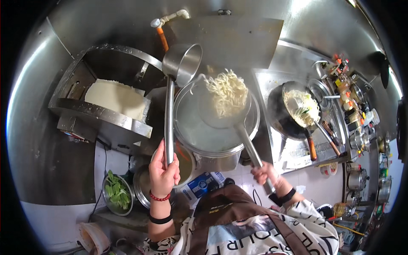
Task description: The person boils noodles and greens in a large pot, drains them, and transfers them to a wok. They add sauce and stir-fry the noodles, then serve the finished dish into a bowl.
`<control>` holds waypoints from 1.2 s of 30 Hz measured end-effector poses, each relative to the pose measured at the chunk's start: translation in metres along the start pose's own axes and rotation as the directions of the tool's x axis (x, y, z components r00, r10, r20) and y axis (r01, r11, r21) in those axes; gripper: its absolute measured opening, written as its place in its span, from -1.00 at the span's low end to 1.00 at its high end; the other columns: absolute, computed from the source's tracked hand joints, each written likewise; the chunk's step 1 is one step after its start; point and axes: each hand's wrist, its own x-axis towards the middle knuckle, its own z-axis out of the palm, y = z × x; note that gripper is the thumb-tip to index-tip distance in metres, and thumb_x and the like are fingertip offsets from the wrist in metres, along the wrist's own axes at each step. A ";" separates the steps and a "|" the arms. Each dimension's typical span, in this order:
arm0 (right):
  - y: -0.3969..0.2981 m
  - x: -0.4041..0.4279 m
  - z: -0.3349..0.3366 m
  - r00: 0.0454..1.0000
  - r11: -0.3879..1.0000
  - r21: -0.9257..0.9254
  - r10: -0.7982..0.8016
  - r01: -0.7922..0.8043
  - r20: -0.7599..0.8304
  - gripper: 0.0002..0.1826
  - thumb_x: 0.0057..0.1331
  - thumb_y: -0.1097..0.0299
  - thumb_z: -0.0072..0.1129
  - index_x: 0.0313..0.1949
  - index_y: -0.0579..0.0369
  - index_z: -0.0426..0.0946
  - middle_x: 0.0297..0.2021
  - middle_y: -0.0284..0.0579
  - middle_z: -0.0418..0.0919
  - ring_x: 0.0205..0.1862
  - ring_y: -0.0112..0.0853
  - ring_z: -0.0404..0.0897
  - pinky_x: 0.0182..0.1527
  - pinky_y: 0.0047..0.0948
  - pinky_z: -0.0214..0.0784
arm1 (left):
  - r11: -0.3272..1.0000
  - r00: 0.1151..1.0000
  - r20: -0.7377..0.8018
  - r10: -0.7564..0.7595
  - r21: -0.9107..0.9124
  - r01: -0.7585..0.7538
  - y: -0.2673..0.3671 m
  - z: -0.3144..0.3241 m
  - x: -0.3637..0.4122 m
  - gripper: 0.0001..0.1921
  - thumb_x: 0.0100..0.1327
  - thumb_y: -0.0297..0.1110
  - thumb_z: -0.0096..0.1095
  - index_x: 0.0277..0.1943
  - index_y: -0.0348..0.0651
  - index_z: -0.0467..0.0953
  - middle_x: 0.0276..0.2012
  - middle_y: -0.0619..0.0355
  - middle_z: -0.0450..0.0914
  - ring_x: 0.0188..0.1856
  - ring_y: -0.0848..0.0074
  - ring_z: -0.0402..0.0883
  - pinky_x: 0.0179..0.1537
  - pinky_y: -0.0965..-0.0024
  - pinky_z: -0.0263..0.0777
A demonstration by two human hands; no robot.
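My left hand (164, 173) grips the steel handle of a deep metal ladle (181, 62), whose cup is raised over the far left rim of a big round pot (216, 145). In my right hand (266, 175) is the handle of a round strainer (250, 140). A heap of pale noodles (228, 94) lies in the strainer, over the pot's cloudy water, and a few strands hang past its left side. Steam blurs the strainer's edge, and I cannot tell whether it touches the water.
Left stands a noodle machine (105, 111) with a dough block (114, 97). A wok (283, 124) with noodles and a ladle sits on the right stove, past it several seasoning bottles (347, 95). Below left are a bowl of leafy greens (118, 194) and a pot of liquid (186, 169).
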 end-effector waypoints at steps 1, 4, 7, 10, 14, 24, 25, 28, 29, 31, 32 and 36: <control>-0.006 0.004 -0.009 0.994 0.991 0.120 0.042 -0.054 0.099 -0.78 0.32 0.53 0.00 -0.05 0.12 0.29 -0.53 -0.40 0.21 -0.67 -0.75 0.15 -0.67 -0.73 0.03 | 1.000 1.000 -0.012 -0.014 0.007 0.015 -0.005 -0.003 -0.005 -0.34 0.26 -0.67 0.03 0.42 -0.28 0.08 -0.32 0.21 0.46 -0.64 0.77 0.33 -0.71 0.66 0.26; 0.000 0.000 -0.012 0.988 0.950 0.290 0.081 -0.117 0.132 -0.79 0.33 0.51 0.01 -0.05 0.12 0.30 -0.50 -0.41 0.22 -0.66 -0.77 0.16 -0.65 -0.74 0.07 | 0.996 0.996 -0.046 -0.080 0.047 0.082 -0.030 -0.009 -0.021 -0.35 0.25 -0.67 0.04 0.41 -0.29 0.09 -0.32 0.22 0.46 -0.64 0.78 0.33 -0.71 0.66 0.26; 0.012 -0.006 -0.014 0.990 0.955 0.269 0.097 -0.122 0.105 -0.80 0.34 0.51 0.00 -0.05 0.15 0.30 -0.49 -0.41 0.23 -0.66 -0.77 0.17 -0.65 -0.73 0.09 | 0.988 0.990 -0.077 -0.116 0.088 0.123 -0.052 -0.013 -0.046 -0.35 0.26 -0.67 0.06 0.41 -0.29 0.10 -0.33 0.23 0.46 -0.64 0.78 0.33 -0.71 0.66 0.25; 0.005 -0.011 -0.014 0.988 0.952 0.270 0.121 -0.143 0.096 -0.80 0.35 0.52 -0.02 -0.05 0.18 0.30 -0.50 -0.39 0.24 -0.66 -0.75 0.19 -0.65 -0.72 0.10 | 0.989 0.983 -0.132 -0.128 0.062 0.137 -0.062 -0.013 -0.077 -0.35 0.26 -0.68 0.06 0.41 -0.29 0.10 -0.33 0.23 0.46 -0.64 0.77 0.34 -0.71 0.66 0.25; 0.001 -0.020 -0.016 0.970 0.912 0.338 0.195 -0.233 0.143 -0.78 0.34 0.52 -0.02 -0.03 0.22 0.30 -0.51 -0.37 0.25 -0.67 -0.74 0.20 -0.66 -0.71 0.10 | 0.986 0.946 -0.283 -0.158 0.011 0.167 -0.071 -0.008 -0.144 -0.35 0.27 -0.68 0.05 0.41 -0.29 0.09 -0.33 0.22 0.46 -0.65 0.76 0.35 -0.71 0.65 0.25; -0.014 -0.030 -0.007 0.933 0.919 0.197 0.306 -0.341 0.188 -0.69 0.36 0.48 -0.03 0.08 0.21 0.27 -0.45 -0.36 0.25 -0.67 -0.75 0.23 -0.70 -0.71 0.09 | 0.937 0.786 -0.530 -0.319 -0.303 0.176 -0.108 0.042 -0.268 -0.48 0.27 -0.63 0.03 0.31 -0.31 0.23 -0.42 0.22 0.43 -0.69 0.71 0.31 -0.71 0.61 0.21; -0.015 -0.040 0.003 0.930 0.920 0.171 0.323 -0.352 0.173 -0.68 0.36 0.48 -0.03 0.09 0.20 0.27 -0.46 -0.36 0.26 -0.67 -0.75 0.24 -0.70 -0.71 0.09 | 0.897 0.767 -0.525 -0.369 -0.418 0.146 -0.111 0.046 -0.272 -0.49 0.28 -0.62 0.04 0.30 -0.29 0.24 -0.43 0.24 0.41 -0.69 0.72 0.29 -0.71 0.61 0.19; -0.016 -0.074 0.034 0.936 0.944 0.037 0.321 -0.329 0.144 -0.58 0.36 0.46 -0.01 0.19 0.20 0.21 -0.47 -0.34 0.28 -0.70 -0.75 0.24 -0.75 -0.70 0.05 | 0.734 0.729 -0.478 -0.490 -0.677 0.050 -0.124 0.045 -0.280 -0.59 0.30 -0.60 0.05 0.21 -0.21 0.33 -0.49 0.28 0.35 -0.68 0.73 0.23 -0.70 0.63 0.10; -0.015 -0.085 0.042 0.927 0.935 0.031 0.344 -0.353 0.149 -0.57 0.34 0.49 -0.01 0.18 0.23 0.20 -0.50 -0.32 0.27 -0.72 -0.75 0.23 -0.78 -0.70 0.02 | 0.673 0.726 -0.458 -0.513 -0.740 0.008 -0.134 0.041 -0.280 -0.61 0.30 -0.60 0.05 0.18 -0.22 0.34 -0.50 0.28 0.35 -0.67 0.73 0.23 -0.70 0.64 0.10; -0.010 -0.109 0.063 0.912 0.916 0.055 0.387 -0.397 0.136 -0.58 0.31 0.54 -0.01 0.15 0.26 0.21 -0.52 -0.28 0.27 -0.74 -0.72 0.24 -0.79 -0.68 0.01 | 0.539 0.739 -0.402 -0.541 -0.840 -0.064 -0.158 0.030 -0.276 -0.66 0.30 -0.61 0.04 0.12 -0.22 0.37 -0.50 0.27 0.36 -0.65 0.72 0.25 -0.69 0.64 0.10; -0.005 -0.116 0.072 0.893 0.895 0.082 0.424 -0.439 0.151 -0.58 0.29 0.56 -0.01 0.13 0.27 0.20 -0.52 -0.26 0.26 -0.74 -0.70 0.25 -0.79 -0.66 0.01 | 0.415 0.795 -0.360 -0.488 -0.897 -0.152 -0.165 0.024 -0.271 -0.76 0.28 -0.62 0.04 0.00 -0.33 0.39 -0.49 0.23 0.39 -0.63 0.70 0.25 -0.68 0.66 0.12; 0.027 -0.126 0.105 0.838 0.832 0.114 0.528 -0.543 0.134 -0.55 0.24 0.61 -0.02 0.12 0.27 0.13 -0.54 -0.25 0.25 -0.76 -0.67 0.25 -0.80 -0.63 0.03 | -0.023 0.922 -0.150 -0.356 -0.985 -0.169 -0.215 -0.029 -0.256 -0.85 0.29 -0.61 0.03 -0.11 -0.49 0.36 -0.43 0.14 0.39 -0.58 0.67 0.32 -0.64 0.67 0.24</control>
